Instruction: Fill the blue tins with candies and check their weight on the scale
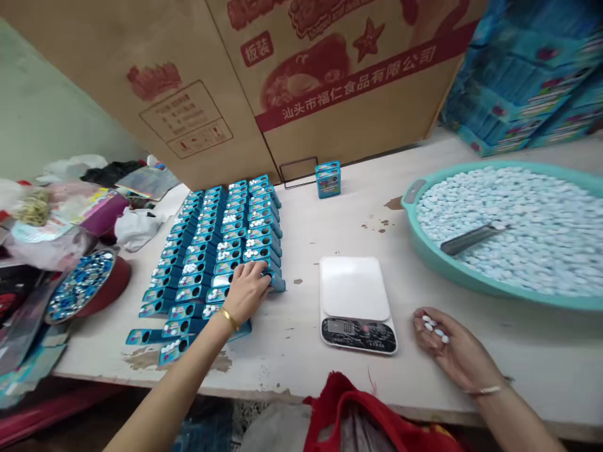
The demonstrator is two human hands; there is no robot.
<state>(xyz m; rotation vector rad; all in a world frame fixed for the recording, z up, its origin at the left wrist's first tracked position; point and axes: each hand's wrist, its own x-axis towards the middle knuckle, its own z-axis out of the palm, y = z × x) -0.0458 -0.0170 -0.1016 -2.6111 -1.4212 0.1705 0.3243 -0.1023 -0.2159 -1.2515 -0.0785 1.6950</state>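
My left hand (245, 292), with a gold bangle at its wrist, reaches over the front of the rows, its fingers closed on a small blue box (279, 284) that they partly hide. Several rows of such blue boxes (193, 257) stand tightly packed, many with white candies on top beside a dark round opening. Palm up over the table, my right hand (447, 345) curls its fingers around several white candies (436, 329). Between the two hands lies a white kitchen scale (355, 292) with a bare top.
A turquoise basin (499, 289) full of pale candies, with a metal scoop (471, 240) in it, stands at right. Two blue boxes (328, 181) stand before large cartons (348, 119). At left are a red bowl (117, 282) of shiny wrapped pieces and plastic bags (51, 245).
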